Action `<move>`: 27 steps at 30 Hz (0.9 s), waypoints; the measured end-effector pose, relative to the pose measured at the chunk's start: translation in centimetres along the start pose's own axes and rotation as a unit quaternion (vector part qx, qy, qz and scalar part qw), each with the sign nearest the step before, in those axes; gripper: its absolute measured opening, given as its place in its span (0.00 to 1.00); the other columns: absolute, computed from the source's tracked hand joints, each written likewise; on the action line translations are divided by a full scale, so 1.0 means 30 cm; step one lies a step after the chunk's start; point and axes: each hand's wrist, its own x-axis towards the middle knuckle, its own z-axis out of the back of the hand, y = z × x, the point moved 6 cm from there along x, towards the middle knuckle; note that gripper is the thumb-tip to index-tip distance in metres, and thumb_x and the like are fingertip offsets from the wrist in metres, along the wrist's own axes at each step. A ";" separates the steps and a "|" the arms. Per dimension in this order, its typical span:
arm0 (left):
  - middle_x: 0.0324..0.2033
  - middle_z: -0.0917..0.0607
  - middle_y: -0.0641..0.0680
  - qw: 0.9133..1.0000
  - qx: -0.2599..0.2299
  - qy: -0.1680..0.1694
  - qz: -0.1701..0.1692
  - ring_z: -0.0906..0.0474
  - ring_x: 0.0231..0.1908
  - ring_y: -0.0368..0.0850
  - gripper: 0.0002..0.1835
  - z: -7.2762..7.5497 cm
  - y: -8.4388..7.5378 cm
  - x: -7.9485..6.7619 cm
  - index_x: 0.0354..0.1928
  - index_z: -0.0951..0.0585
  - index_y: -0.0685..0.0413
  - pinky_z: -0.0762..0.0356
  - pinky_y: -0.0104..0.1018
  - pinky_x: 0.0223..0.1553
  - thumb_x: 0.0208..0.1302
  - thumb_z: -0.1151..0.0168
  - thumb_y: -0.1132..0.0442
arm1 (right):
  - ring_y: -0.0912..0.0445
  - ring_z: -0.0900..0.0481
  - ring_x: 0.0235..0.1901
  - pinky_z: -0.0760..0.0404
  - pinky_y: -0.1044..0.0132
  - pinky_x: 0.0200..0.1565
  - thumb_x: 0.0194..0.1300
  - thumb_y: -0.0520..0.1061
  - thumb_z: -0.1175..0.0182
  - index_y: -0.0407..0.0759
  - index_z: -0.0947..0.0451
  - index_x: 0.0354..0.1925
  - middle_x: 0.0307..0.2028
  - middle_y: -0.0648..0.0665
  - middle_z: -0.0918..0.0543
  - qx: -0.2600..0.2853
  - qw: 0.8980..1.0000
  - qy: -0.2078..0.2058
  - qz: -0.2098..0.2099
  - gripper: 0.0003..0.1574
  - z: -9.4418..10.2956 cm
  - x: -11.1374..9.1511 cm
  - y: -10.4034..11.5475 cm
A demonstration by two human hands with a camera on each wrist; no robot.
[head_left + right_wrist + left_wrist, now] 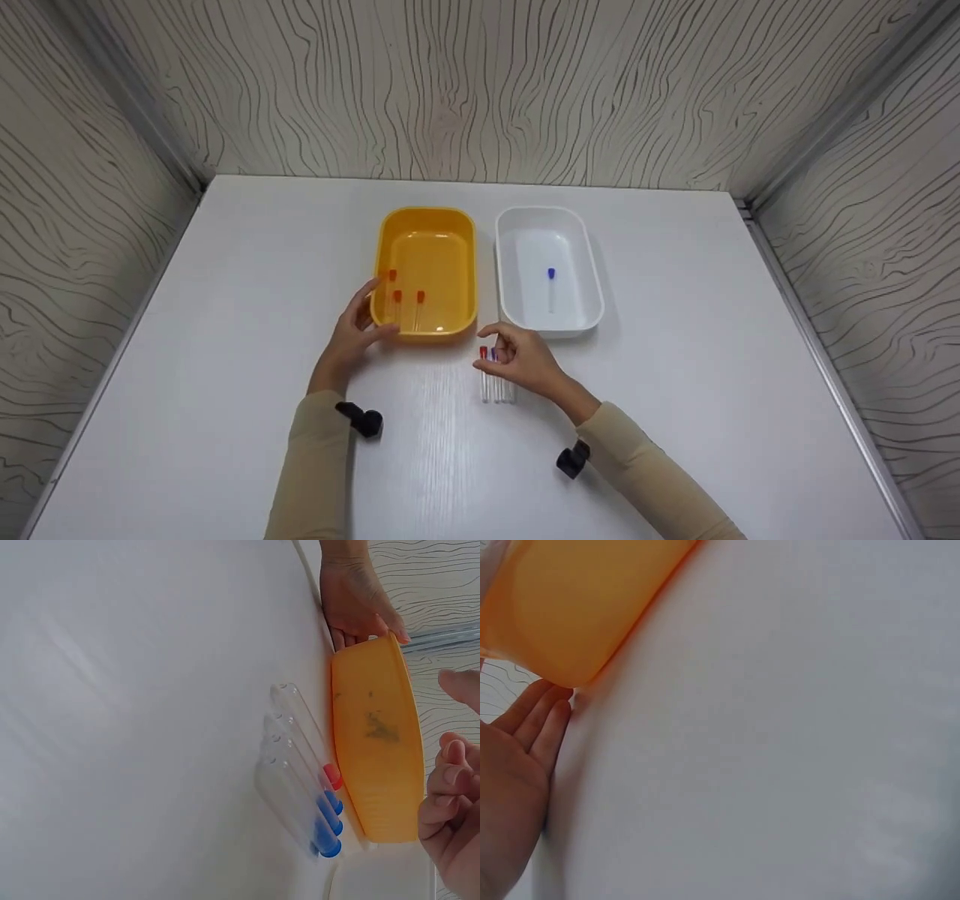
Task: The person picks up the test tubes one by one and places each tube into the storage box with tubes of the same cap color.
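My left hand (pixel 352 334) grips the near left corner of the yellow tray (pixel 471 262), its thumb at the front rim and its other fingers along the left side. Inside lie three red-capped test tubes (pixel 420 298). My right hand (pixel 521 358) hovers above a row of test tubes (pixel 296 735), thumb and index finger apart with nothing between them. One tube there has a red cap (pixel 333 775); the others have blue caps (pixel 328 844). From the head view the hand hides some of these caps.
To the right of the yellow tray stands a white tray (pixel 596 300) holding one blue-capped test tube (pixel 551 275). Both trays rest on a white table (pixel 660 375). Wood-patterned panels (pixel 450 90) rise behind and at the sides.
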 end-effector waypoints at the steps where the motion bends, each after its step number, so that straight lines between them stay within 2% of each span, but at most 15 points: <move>1: 0.71 0.35 0.50 1.000 0.000 0.000 0.000 0.38 0.72 0.48 0.45 0.000 0.000 0.001 0.70 0.42 0.21 0.51 0.56 0.76 0.55 0.28 0.55 | 0.70 0.37 0.20 0.35 0.79 0.25 0.52 0.46 0.28 0.34 0.23 0.47 0.19 0.41 0.25 -0.007 1.000 0.003 -0.003 0.26 0.000 -0.003 -0.003; 5: 0.72 0.36 0.50 1.000 -0.003 0.002 0.002 0.40 0.72 0.48 0.44 0.000 0.000 0.001 0.70 0.42 0.22 0.54 0.58 0.76 0.55 0.29 0.55 | 0.70 0.37 0.20 0.36 0.79 0.24 0.51 0.49 0.26 0.36 0.22 0.48 0.18 0.43 0.25 -0.033 0.999 0.018 -0.020 0.29 -0.004 -0.015 -0.016; 13: 0.72 0.35 0.49 1.000 -0.007 0.004 0.004 0.40 0.72 0.48 0.43 -0.001 0.003 -0.001 0.70 0.42 0.20 0.55 0.58 0.76 0.56 0.29 0.55 | 0.67 0.37 0.19 0.40 0.77 0.23 0.46 0.56 0.24 0.45 0.23 0.53 0.19 0.53 0.29 -0.081 0.990 0.067 -0.094 0.37 -0.029 -0.046 -0.049; 18: 0.71 0.35 0.51 1.000 -0.006 0.008 -0.013 0.38 0.71 0.50 0.44 0.000 0.001 -0.001 0.71 0.43 0.25 0.54 0.58 0.76 0.58 0.31 0.58 | 0.63 0.36 0.18 0.40 0.76 0.21 0.45 0.58 0.24 0.49 0.26 0.58 0.17 0.55 0.33 -0.093 0.982 0.096 -0.132 0.42 -0.039 -0.057 -0.067; 21: 0.70 0.34 0.56 0.999 -0.010 0.016 -0.041 0.36 0.70 0.53 0.44 0.000 -0.006 0.002 0.73 0.44 0.32 0.49 0.56 0.76 0.58 0.32 0.62 | 0.62 0.36 0.18 0.40 0.75 0.21 0.43 0.59 0.23 0.50 0.28 0.61 0.17 0.55 0.34 -0.101 0.977 0.110 -0.150 0.47 -0.041 -0.061 -0.075; 25: 0.68 0.33 0.60 0.997 -0.013 0.022 -0.069 0.33 0.67 0.55 0.45 -0.003 -0.014 0.004 0.74 0.44 0.38 0.42 0.52 0.74 0.58 0.32 0.67 | 0.61 0.37 0.19 0.41 0.73 0.22 0.40 0.59 0.22 0.51 0.31 0.64 0.16 0.54 0.35 -0.119 0.974 0.121 -0.152 0.53 -0.040 -0.063 -0.079; 27: 0.68 0.32 0.59 0.998 -0.011 0.019 -0.065 0.32 0.67 0.53 0.45 -0.002 -0.012 0.004 0.73 0.44 0.37 0.42 0.50 0.74 0.58 0.32 0.66 | 0.60 0.38 0.20 0.41 0.72 0.24 0.39 0.59 0.21 0.52 0.32 0.65 0.16 0.54 0.36 -0.132 0.971 0.127 -0.156 0.55 -0.041 -0.063 -0.081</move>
